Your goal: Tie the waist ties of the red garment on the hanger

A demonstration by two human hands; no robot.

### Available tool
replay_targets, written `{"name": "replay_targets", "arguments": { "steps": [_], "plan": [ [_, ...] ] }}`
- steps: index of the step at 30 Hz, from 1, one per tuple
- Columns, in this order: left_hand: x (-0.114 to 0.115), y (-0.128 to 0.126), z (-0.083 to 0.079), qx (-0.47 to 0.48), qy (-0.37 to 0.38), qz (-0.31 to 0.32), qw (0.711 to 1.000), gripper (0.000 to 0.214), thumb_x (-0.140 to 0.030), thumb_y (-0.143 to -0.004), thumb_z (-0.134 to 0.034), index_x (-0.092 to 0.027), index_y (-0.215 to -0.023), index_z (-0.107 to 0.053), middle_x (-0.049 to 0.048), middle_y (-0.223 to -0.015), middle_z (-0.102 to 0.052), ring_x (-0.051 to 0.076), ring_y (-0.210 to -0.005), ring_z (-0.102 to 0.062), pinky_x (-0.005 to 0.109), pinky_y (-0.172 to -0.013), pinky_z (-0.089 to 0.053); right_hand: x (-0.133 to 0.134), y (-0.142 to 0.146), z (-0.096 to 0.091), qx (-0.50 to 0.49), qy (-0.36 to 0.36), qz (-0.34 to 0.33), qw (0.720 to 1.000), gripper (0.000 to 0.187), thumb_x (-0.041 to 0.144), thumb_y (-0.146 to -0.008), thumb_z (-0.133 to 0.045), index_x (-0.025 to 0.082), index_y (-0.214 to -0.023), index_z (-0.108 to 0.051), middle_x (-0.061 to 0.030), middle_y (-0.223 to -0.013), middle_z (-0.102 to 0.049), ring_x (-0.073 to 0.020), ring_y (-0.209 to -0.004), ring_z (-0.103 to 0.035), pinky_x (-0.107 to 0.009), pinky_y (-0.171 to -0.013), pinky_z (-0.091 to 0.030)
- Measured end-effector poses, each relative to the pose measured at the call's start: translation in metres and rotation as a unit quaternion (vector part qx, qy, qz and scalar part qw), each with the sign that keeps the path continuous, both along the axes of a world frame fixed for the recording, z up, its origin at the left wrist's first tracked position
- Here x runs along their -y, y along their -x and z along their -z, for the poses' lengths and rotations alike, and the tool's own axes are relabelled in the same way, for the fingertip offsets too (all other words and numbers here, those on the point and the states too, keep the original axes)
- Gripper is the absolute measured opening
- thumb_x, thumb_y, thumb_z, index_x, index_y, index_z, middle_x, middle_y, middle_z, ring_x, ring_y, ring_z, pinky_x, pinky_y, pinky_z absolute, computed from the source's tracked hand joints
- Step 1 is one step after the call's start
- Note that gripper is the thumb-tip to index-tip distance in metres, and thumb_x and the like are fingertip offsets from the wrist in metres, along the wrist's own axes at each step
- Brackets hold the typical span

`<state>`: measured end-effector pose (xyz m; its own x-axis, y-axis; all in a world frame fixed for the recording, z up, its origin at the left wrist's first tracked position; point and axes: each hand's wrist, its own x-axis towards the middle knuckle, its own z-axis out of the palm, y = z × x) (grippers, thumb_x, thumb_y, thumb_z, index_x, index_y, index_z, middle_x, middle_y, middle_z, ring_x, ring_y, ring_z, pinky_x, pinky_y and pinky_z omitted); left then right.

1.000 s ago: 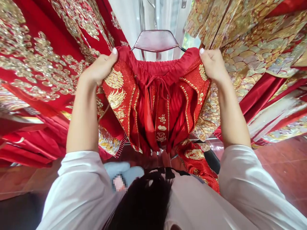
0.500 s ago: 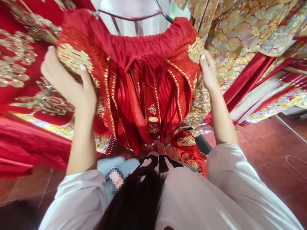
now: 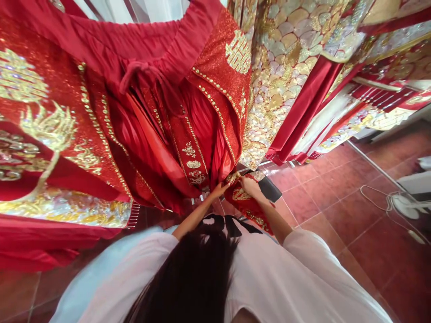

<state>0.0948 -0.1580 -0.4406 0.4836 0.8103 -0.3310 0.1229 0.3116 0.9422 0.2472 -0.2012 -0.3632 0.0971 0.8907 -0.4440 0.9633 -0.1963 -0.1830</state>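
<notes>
A red skirt (image 3: 158, 116) with gold embroidery hangs in front of me, its drawstring waistband at the top. Both my hands are down at its lower hem. My left hand (image 3: 218, 190) pinches the gold-trimmed edge of the hem. My right hand (image 3: 248, 185) grips the red and gold embroidered cloth (image 3: 244, 197) just beside it. The two hands are almost touching. My white sleeves and dark hair fill the bottom of the view.
More red and gold garments hang at the left (image 3: 37, 148) and right (image 3: 286, 67). The floor is red tile (image 3: 336, 197). A white cable (image 3: 377, 197) and a white appliance (image 3: 406, 208) lie on the floor at the right. A dark object (image 3: 269, 188) sits behind the hem.
My hands let go of the skirt's waistband and dropped to the lower hem, where they now hold cloth. The view moved closer; the hanger is out of sight.
</notes>
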Motion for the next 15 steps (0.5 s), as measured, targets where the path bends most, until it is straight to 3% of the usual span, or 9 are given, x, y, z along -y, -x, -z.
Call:
{"name": "replay_targets", "arguments": {
  "steps": [4,8,11,15],
  "plan": [
    [-0.002,0.005,-0.001,0.047,0.017,0.025,0.998,0.062,-0.034,-0.057,-0.082,-0.012,-0.112,-0.061,0.0154,-0.107,-0.066,0.033,-0.110,-0.057,0.044,-0.099,-0.042,0.026,0.025,-0.022,0.050,0.006,0.049,0.998,0.045,0.015,-0.092,-0.030,0.007,-0.135,-0.039,-0.0216,-0.106,-0.064,-0.0262,-0.100,-0.063,-0.032,-0.083,-0.047],
    [0.003,0.012,-0.011,0.068,0.012,0.016,0.997,0.068,-0.035,-0.049,-0.085,-0.016,-0.111,-0.062,0.0121,-0.100,-0.068,0.032,-0.107,-0.058,0.042,-0.098,-0.042,0.056,0.048,-0.049,0.039,0.005,0.040,0.998,0.052,0.022,-0.093,-0.026,0.012,-0.144,-0.031,-0.0187,-0.106,-0.065,-0.0290,-0.097,-0.065,-0.037,-0.081,-0.049],
    [0.004,0.022,-0.023,0.071,0.003,-0.008,0.997,0.058,-0.037,-0.048,-0.081,-0.014,-0.099,-0.065,0.0100,-0.090,-0.068,0.031,-0.099,-0.059,0.042,-0.092,-0.044,0.072,0.066,-0.060,0.025,0.016,-0.016,0.999,0.055,0.021,-0.092,-0.025,0.009,-0.145,-0.029,-0.0197,-0.110,-0.064,-0.0294,-0.096,-0.065,-0.038,-0.082,-0.050],
    [0.005,0.050,-0.052,0.063,-0.014,-0.057,0.996,0.034,-0.044,-0.054,-0.068,-0.017,-0.072,-0.062,0.0045,-0.072,-0.063,0.026,-0.084,-0.058,0.036,-0.076,-0.047,0.076,0.070,-0.070,-0.012,0.045,-0.143,0.989,0.057,0.032,-0.092,-0.037,0.006,-0.142,-0.034,-0.0229,-0.132,-0.050,-0.0311,-0.103,-0.063,-0.036,-0.082,-0.051]
  ]
}}
